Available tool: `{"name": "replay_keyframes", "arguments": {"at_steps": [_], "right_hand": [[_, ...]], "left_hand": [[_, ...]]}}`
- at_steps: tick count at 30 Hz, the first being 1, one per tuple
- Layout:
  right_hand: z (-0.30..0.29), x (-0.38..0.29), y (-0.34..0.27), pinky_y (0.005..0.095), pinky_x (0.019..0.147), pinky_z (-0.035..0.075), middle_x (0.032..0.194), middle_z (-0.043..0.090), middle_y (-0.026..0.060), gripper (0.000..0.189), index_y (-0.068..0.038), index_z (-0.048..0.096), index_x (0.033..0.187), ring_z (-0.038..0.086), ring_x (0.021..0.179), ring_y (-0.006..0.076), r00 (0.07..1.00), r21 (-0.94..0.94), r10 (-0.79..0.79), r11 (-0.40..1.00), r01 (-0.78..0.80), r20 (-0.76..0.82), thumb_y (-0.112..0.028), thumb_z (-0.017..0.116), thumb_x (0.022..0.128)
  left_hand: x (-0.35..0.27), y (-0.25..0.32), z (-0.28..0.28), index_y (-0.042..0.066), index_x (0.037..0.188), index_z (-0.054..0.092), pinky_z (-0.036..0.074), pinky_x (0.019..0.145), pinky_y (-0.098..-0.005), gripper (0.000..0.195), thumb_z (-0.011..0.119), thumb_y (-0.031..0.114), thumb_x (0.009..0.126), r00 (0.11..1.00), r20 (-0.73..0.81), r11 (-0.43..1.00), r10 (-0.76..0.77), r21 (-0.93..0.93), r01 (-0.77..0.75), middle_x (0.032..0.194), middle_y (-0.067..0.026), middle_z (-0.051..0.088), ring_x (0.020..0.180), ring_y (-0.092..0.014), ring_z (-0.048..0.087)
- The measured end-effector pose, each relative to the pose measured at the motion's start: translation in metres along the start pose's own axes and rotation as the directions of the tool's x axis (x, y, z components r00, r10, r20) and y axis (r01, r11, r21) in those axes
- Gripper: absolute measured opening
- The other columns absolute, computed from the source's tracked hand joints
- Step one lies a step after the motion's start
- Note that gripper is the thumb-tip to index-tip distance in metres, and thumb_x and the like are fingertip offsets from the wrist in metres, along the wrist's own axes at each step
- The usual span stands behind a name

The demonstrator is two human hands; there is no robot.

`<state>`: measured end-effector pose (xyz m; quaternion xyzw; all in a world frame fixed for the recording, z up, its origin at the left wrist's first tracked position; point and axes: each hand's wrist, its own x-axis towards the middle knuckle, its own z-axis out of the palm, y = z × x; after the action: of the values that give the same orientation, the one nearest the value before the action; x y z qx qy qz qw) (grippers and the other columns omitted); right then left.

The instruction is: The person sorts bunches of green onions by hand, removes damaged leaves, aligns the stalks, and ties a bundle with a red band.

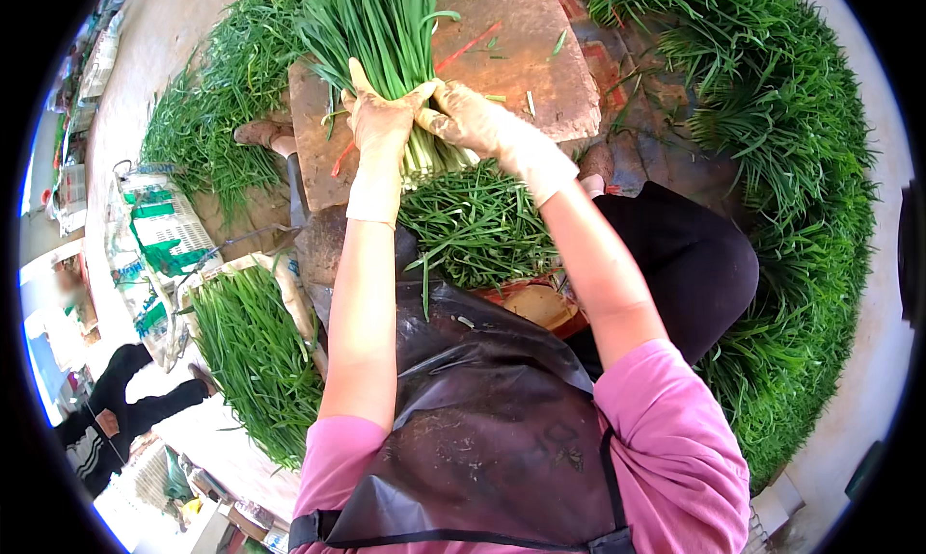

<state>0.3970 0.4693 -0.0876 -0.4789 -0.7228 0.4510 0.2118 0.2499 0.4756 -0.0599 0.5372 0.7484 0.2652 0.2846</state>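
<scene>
A thick bunch of garlic chives point(391, 40) lies over a worn wooden board point(521, 62), leaves pointing away and pale stem ends towards me. Both hands wear dirty, pale thin gloves. My left hand point(383, 113) grips the bunch from the left, its thumb and a finger spread around the stems. From the right, my right hand point(466, 116) holds the lower stems, its fingertips meeting the left hand. A red tie strip point(470, 48) runs across the board and beneath the bunch; whether it is fastened cannot be seen. Loose green leaves point(481, 225) are heaped just below the board.
Bunches of chives point(788, 156) are piled along the right, with another green heap point(217, 98) at upper left. A lined basket point(307, 322) of greens point(253, 351) stands at my left. Another person's dark-clothed legs point(137, 388) appear at far left.
</scene>
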Motion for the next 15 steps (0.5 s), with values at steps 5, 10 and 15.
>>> {"name": "replay_keyframes", "arguments": {"at_steps": [5, 10, 15], "right_hand": [[-0.074, 0.021, 0.008, 0.0350, 0.096, 0.049, 0.127, 0.061, 0.0111, 0.042, -0.015, 0.060, 0.127, 0.059, 0.113, 0.0201, 0.906, -0.360, 0.276, 0.849, -0.387, -0.321, -0.025, 0.068, 0.088], [-0.083, 0.045, 0.039, 0.0417, 0.086, 0.053, 0.118, 0.066, 0.0121, 0.019, -0.014, 0.073, 0.100, 0.064, 0.109, 0.0285, 0.971, -0.914, -0.154, 0.391, -0.109, -0.182, -0.015, 0.062, 0.084], [-0.084, 0.034, 0.036, 0.0438, 0.082, 0.055, 0.101, 0.071, 0.0111, 0.018, -0.009, 0.072, 0.096, 0.068, 0.100, 0.0328, 0.991, -0.887, 0.062, 0.442, -0.133, -0.118, -0.020, 0.061, 0.086]], "left_hand": [[0.004, -0.007, 0.000, 0.015, 0.156, 0.005, 0.031, 0.114, -0.0457, 0.126, 0.088, 0.042, 0.065, 1.000, 0.000, 0.985, -0.003, 0.172, 0.003, 0.149, -0.0395, 0.024, 0.144, -0.045, 0.023], [0.008, -0.013, 0.002, 0.016, 0.156, 0.004, 0.035, 0.112, -0.0455, 0.128, 0.088, 0.046, 0.064, 1.000, 0.001, 0.980, 0.014, 0.201, -0.014, 0.150, -0.0403, 0.019, 0.141, -0.046, 0.030], [0.009, -0.013, -0.004, 0.017, 0.157, 0.002, 0.036, 0.112, -0.0443, 0.131, 0.088, 0.048, 0.063, 0.999, 0.046, 0.992, 0.028, 0.122, -0.033, 0.151, -0.0391, 0.017, 0.140, -0.045, 0.031]]}}
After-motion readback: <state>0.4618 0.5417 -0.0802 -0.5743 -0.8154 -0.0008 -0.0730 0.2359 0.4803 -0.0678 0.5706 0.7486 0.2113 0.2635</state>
